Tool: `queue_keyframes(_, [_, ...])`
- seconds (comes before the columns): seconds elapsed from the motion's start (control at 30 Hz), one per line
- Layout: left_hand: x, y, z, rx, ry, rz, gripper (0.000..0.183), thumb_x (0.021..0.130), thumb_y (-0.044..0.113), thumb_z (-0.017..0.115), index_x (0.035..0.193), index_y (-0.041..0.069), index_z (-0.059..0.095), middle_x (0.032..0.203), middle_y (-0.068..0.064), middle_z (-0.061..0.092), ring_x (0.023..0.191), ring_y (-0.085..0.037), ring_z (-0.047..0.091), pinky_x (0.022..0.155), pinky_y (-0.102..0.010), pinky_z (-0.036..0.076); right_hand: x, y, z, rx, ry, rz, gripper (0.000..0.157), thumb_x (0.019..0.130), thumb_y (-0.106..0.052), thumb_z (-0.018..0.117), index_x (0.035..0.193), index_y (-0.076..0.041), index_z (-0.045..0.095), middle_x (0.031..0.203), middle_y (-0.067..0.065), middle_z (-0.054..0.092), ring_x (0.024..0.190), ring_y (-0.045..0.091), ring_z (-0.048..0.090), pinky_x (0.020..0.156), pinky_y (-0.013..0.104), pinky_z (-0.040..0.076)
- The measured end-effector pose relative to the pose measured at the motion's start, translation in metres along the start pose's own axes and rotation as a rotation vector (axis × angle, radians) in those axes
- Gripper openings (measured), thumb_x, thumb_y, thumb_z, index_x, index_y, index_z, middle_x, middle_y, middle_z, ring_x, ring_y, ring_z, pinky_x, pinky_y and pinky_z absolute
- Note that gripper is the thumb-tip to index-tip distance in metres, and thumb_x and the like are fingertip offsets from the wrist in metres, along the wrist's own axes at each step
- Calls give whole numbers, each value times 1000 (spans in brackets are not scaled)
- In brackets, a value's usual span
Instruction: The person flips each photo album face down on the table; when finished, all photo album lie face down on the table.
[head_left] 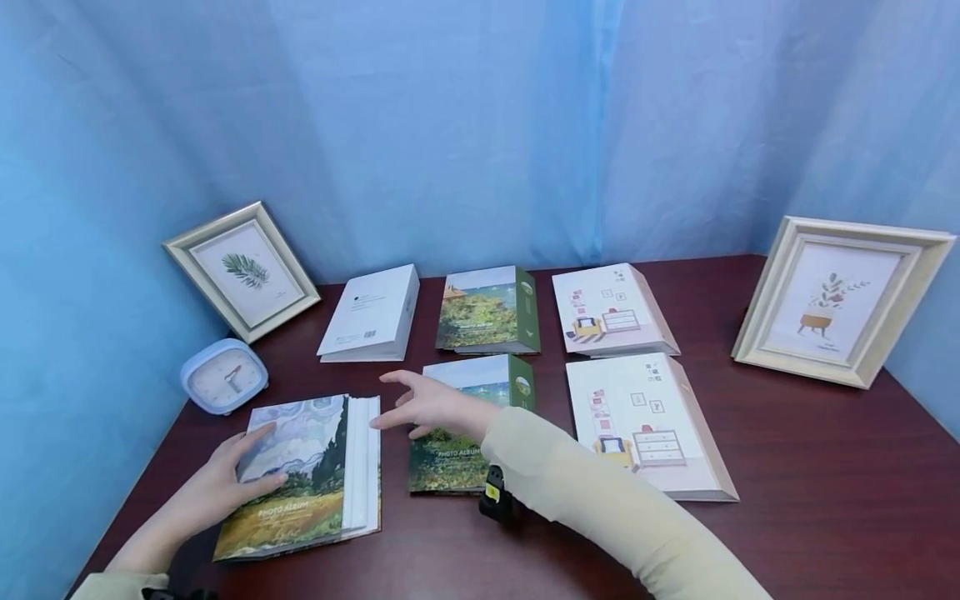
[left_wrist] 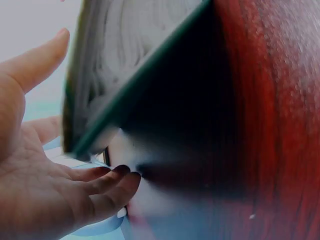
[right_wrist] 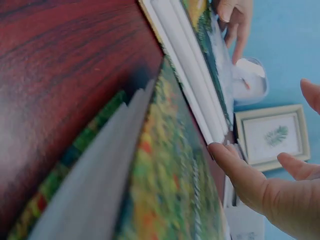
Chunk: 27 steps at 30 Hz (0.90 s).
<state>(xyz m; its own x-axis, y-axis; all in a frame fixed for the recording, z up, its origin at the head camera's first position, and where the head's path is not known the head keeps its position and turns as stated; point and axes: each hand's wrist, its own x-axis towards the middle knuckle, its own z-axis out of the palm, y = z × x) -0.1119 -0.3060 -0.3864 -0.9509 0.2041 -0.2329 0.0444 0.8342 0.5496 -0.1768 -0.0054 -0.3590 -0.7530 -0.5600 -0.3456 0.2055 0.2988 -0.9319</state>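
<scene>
A photo album with a painted field-and-sky cover lies at the front left, white page edges showing along its right side. At its left edge is my left hand, thumb and forefinger over the cover. The left wrist view shows that hand with spread, fairly straight fingers beside the album's corner. My right hand reaches across a green-spined album, fingers spread and holding nothing. Its fingertips come close to the first album's right edge, as the right wrist view of the hand also shows.
Behind stand a white album, another green-spined album and a room-picture album. A second room-picture album lies front right. A blue clock and leaf frame stand left, a plant frame right.
</scene>
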Motion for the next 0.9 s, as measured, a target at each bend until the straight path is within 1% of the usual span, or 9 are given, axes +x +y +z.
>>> queue_keyframes(0.17, [0, -1, 0, -30, 26, 40, 82, 87, 37, 67, 145, -6, 28, 143, -37, 26, 129, -58, 23, 95, -68, 31, 9, 5, 9, 7, -14, 16, 70, 86, -15, 70, 146, -17, 35, 140, 22, 41, 120, 31, 52, 91, 46, 51])
queue_keyframes(0.27, [0, -1, -1, -45, 22, 37, 82, 87, 36, 67, 145, -7, 29, 144, -37, 27, 130, -57, 24, 95, -67, 32, 12, 8, 17, 1, -23, 26, 70, 86, -14, 70, 147, -17, 35, 138, 20, 44, 117, 32, 55, 88, 44, 52])
queue_keyframes(0.37, [0, -3, -1, -50, 10, 15, 81, 88, 38, 66, 145, -6, 29, 144, -37, 27, 130, -57, 24, 95, -67, 33, 15, 10, 26, 4, -47, 45, 71, 86, -14, 70, 147, -17, 34, 142, 17, 42, 117, 33, 55, 85, 42, 53])
queue_keyframes(0.43, [-2, -4, -2, -53, 4, -16, 81, 88, 39, 65, 146, -4, 28, 145, -36, 26, 131, -56, 24, 95, -66, 34, 15, 11, 31, 6, -54, 56, 71, 86, -13, 71, 147, -16, 35, 145, 16, 38, 118, 33, 54, 84, 41, 54])
queue_keyframes(0.53, [-2, -5, -3, -49, 4, -48, 81, 89, 42, 63, 147, -2, 27, 146, -36, 25, 130, -56, 24, 94, -65, 35, 17, 12, 37, -4, -34, 65, 71, 85, -11, 72, 146, -16, 36, 146, 16, 36, 116, 32, 56, 81, 39, 55])
queue_keyframes(0.63, [-2, -4, -2, -65, 9, -68, 81, 90, 42, 62, 147, -2, 26, 146, -37, 24, 131, -57, 23, 95, -65, 35, 19, 13, 41, -19, -8, 76, 70, 84, -8, 72, 145, -15, 38, 146, 16, 36, 110, 30, 59, 78, 37, 56])
queue_keyframes(0.73, [0, -1, 0, -76, 28, -70, 79, 90, 43, 61, 146, -3, 28, 146, -36, 24, 132, -56, 23, 96, -64, 34, 20, 16, 45, -25, 2, 83, 68, 83, -4, 72, 143, -13, 41, 140, 18, 43, 101, 28, 63, 76, 35, 57])
queue_keyframes(0.83, [2, 3, 2, -61, 61, -61, 78, 90, 44, 61, 145, -2, 31, 146, -35, 26, 132, -55, 25, 97, -64, 34, 21, 19, 49, -44, 21, 72, 67, 81, -2, 73, 140, -12, 44, 123, 18, 54, 90, 26, 64, 72, 34, 57])
queue_keyframes(0.9, [4, 4, 3, -47, 84, -55, 77, 90, 45, 61, 145, -2, 33, 146, -34, 28, 132, -54, 26, 97, -65, 34, 21, 20, 52, -49, 39, 60, 66, 80, 0, 73, 139, -11, 46, 112, 16, 57, 84, 25, 64, 70, 34, 57])
